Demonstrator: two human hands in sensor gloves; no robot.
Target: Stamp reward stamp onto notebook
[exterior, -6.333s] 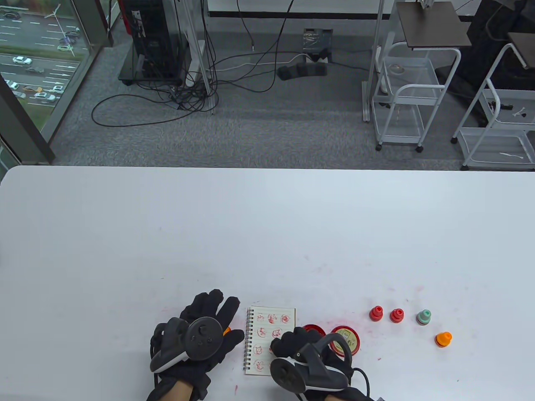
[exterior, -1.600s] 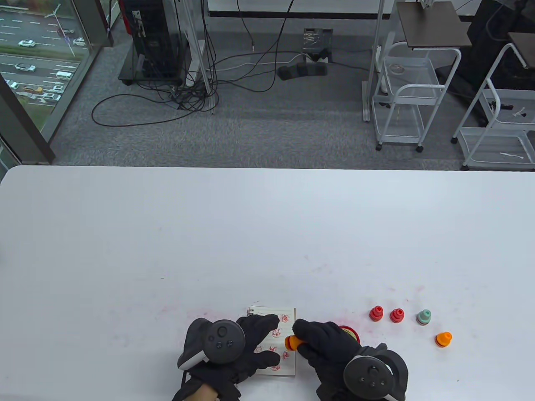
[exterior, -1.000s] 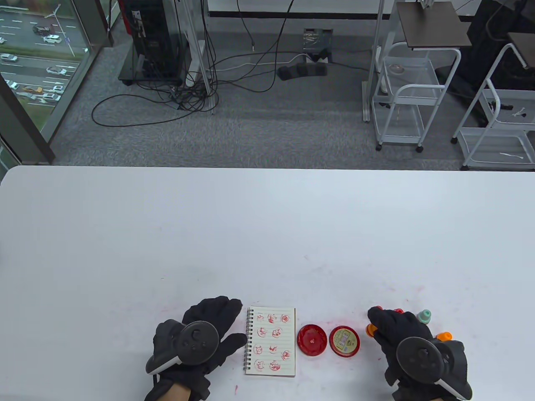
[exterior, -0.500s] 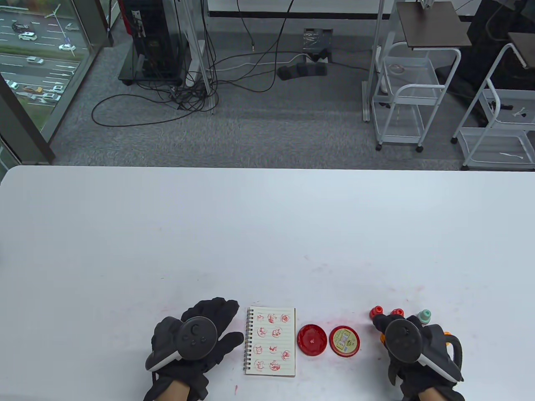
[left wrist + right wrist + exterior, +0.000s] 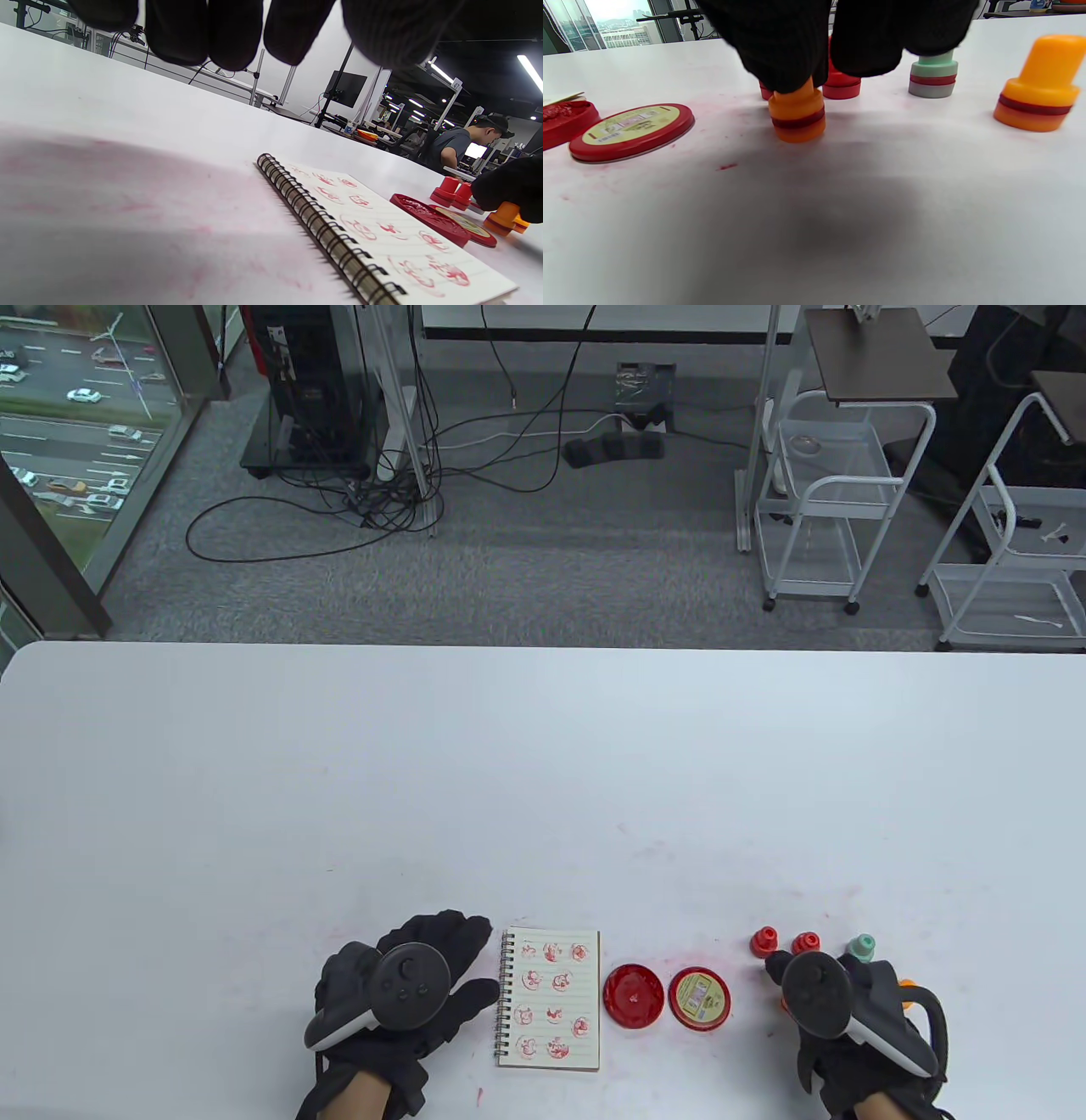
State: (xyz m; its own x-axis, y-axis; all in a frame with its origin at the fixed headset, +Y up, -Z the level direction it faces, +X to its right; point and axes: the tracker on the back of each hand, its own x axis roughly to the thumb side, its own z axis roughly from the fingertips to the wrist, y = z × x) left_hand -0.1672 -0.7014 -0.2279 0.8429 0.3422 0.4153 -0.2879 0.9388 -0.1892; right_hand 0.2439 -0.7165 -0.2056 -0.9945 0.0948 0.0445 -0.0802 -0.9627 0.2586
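From above, the right hand (image 5: 836, 1010) and its tracker cover almost all of the orange stamp (image 5: 797, 111) it works on; only a sliver of orange shows at the hand's left edge. The right wrist view fills this in: the stamp stands upright on the desk (image 5: 543, 780), its base on the surface, and two gloved fingers (image 5: 785, 46) grip its handle from above. That view also shows a second orange stamp (image 5: 1037, 84) standing apart to the right, a mint-green stamp (image 5: 933, 76) behind, and red stamps (image 5: 840, 87) partly hidden by the fingers. The left wrist view catches the same grip from the side, with the dark glove closed over the orange handle.

The notebook (image 5: 550, 999) lies flat and open near the desk's front edge, spiral binding on its left, the page covered with rows of red stamped marks. Just right of it sit the open red ink pad (image 5: 633, 994) and, beside that, its lid (image 5: 699, 998) with a yellow label. The held stamp is well to the right of the notebook, past both.

The left hand (image 5: 407, 997) rests palm down on the desk just left of the notebook, fingers spread and holding nothing, the thumb pointing toward the spiral binding. In the left wrist view its fingertips (image 5: 229, 29) hang over bare, pink-smeared desk.
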